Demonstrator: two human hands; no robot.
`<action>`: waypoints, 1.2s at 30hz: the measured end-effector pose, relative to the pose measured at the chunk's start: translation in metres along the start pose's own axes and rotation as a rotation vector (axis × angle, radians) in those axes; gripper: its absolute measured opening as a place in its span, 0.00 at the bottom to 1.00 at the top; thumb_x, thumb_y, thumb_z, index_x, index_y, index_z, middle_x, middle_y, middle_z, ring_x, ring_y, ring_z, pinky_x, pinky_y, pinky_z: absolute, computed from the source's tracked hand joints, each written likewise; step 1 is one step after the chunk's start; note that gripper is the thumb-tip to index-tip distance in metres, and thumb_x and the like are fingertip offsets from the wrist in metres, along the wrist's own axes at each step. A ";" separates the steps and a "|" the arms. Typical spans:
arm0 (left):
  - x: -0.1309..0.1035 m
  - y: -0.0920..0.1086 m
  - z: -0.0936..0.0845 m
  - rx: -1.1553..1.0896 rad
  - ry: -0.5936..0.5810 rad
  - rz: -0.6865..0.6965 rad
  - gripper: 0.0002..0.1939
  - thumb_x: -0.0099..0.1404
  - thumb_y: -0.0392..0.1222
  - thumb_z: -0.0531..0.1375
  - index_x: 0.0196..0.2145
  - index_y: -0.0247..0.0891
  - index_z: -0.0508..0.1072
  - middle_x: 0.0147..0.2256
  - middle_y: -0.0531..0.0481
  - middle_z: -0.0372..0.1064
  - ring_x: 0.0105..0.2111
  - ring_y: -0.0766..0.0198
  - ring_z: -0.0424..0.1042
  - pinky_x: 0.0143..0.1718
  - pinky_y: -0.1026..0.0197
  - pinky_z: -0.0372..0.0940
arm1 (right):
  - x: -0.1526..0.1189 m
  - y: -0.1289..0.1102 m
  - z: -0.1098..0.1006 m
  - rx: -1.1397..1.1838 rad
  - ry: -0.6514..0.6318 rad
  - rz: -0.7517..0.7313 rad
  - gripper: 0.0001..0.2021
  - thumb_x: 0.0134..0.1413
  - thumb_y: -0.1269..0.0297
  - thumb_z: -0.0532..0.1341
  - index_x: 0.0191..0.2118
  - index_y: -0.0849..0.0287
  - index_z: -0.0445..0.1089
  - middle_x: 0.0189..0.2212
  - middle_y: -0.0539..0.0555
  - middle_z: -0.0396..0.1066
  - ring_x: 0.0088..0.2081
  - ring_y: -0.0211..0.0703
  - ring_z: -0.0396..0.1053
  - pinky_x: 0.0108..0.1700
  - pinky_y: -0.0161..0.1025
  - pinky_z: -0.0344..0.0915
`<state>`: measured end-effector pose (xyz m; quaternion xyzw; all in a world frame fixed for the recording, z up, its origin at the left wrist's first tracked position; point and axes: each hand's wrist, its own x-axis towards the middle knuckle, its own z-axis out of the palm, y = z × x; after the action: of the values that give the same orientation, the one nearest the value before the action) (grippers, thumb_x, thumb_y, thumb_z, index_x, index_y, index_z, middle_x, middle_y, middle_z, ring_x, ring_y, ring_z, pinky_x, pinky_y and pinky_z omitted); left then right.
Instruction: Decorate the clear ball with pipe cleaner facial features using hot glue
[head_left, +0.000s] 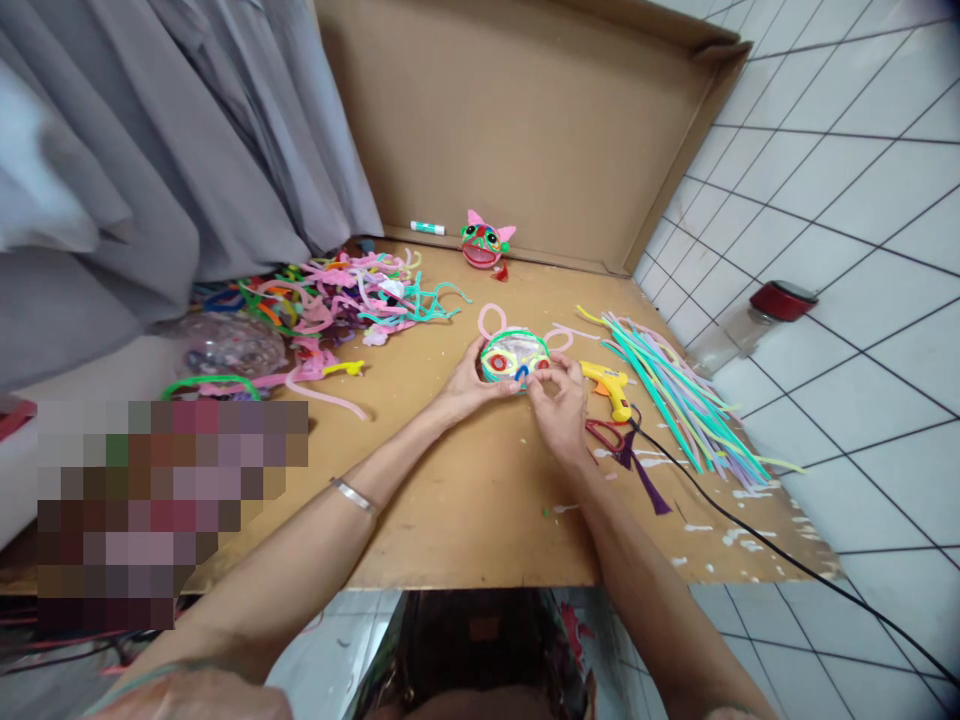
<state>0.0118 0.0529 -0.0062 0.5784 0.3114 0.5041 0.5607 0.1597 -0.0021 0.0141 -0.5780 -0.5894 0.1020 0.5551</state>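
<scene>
A round craft face (516, 345) with a green rim, red-centred eyes and pink loops at its top rests on the table between my hands. My left hand (472, 385) grips its left edge, thumb along the bottom. At the lower middle of the face, a small blue bent pipe cleaner (521, 373) sits where a nose would be. My right hand (559, 400) pinches at this blue piece, its fingertips closed against the face's lower right. Just right of that hand lies a yellow glue gun (611, 388), its black cord running to the lower right.
Colourful pipe-cleaner scraps (352, 295) pile up at the left. A bundle of straight pipe cleaners (675, 390) lies at the right, near a purple tassel (649, 480). A finished pink-eared face (484, 240) and a glue stick (427, 228) stand by the cardboard backing (517, 120).
</scene>
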 end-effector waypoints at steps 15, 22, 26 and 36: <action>0.001 -0.001 -0.002 -0.042 0.004 -0.005 0.48 0.44 0.47 0.73 0.60 0.34 0.58 0.58 0.35 0.63 0.57 0.49 0.65 0.58 0.49 0.60 | -0.002 0.000 0.002 -0.008 -0.001 -0.003 0.06 0.49 0.63 0.61 0.25 0.56 0.71 0.47 0.57 0.67 0.52 0.49 0.66 0.58 0.51 0.58; -0.001 0.001 0.000 0.026 0.032 -0.007 0.48 0.44 0.47 0.72 0.60 0.34 0.58 0.58 0.35 0.63 0.56 0.48 0.65 0.58 0.47 0.60 | -0.003 -0.002 0.003 -0.012 0.008 0.002 0.06 0.49 0.63 0.61 0.25 0.56 0.72 0.47 0.57 0.67 0.53 0.50 0.65 0.58 0.51 0.58; 0.000 0.001 0.000 0.050 0.044 -0.006 0.47 0.44 0.48 0.72 0.59 0.34 0.59 0.57 0.36 0.64 0.56 0.49 0.65 0.58 0.47 0.61 | -0.003 -0.002 0.002 -0.009 0.002 -0.002 0.06 0.48 0.63 0.61 0.25 0.56 0.71 0.47 0.57 0.67 0.52 0.50 0.65 0.58 0.52 0.58; 0.000 0.002 -0.003 0.087 0.015 0.018 0.43 0.45 0.44 0.69 0.59 0.33 0.61 0.55 0.38 0.66 0.54 0.50 0.66 0.57 0.49 0.60 | -0.003 0.002 0.003 -0.019 -0.002 -0.033 0.05 0.48 0.63 0.62 0.25 0.56 0.72 0.45 0.57 0.67 0.51 0.49 0.65 0.58 0.49 0.60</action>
<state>0.0083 0.0539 -0.0046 0.6012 0.3319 0.4995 0.5281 0.1582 -0.0020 0.0101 -0.5733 -0.6003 0.0880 0.5507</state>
